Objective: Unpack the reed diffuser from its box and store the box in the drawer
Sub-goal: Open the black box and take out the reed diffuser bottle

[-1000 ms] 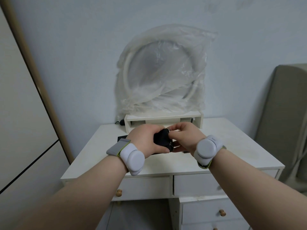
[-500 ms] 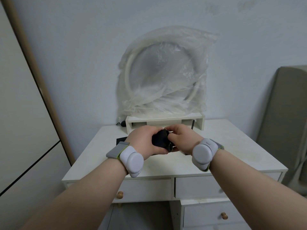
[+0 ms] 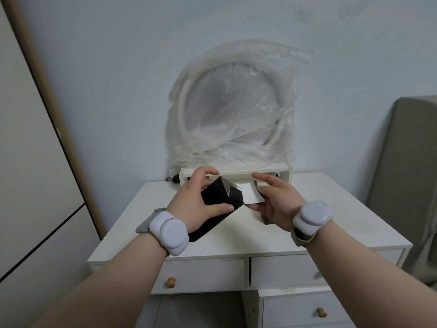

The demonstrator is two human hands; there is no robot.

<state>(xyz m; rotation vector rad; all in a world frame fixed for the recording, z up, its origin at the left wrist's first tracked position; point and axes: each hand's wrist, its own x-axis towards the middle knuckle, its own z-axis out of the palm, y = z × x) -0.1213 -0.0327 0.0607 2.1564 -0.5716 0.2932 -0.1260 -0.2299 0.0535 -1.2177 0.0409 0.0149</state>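
Observation:
I hold a black reed diffuser box (image 3: 218, 197) tilted above the white dressing table (image 3: 236, 235). My left hand (image 3: 194, 205) grips the box's body, thumb across its front. My right hand (image 3: 277, 204) pinches the box's opened end flap (image 3: 248, 196), whose inside is white. The box's end is open; what it holds is hidden. A small dark piece (image 3: 266, 218) shows just under my right hand. The table's two top drawers, left (image 3: 203, 275) and right (image 3: 283, 271), are closed.
A round mirror wrapped in clear plastic (image 3: 236, 110) stands on a white riser shelf (image 3: 236, 172) at the table's back. A small black object (image 3: 175, 178) lies beside the shelf. A wardrobe (image 3: 28, 185) is left, a grey chair (image 3: 409, 185) right. A lower drawer (image 3: 307, 308) has a wooden knob.
My hands have moved apart and the box, earlier bunched between them, now has its end flap pulled open, showing the white inside. The camera view has shifted slightly downward.

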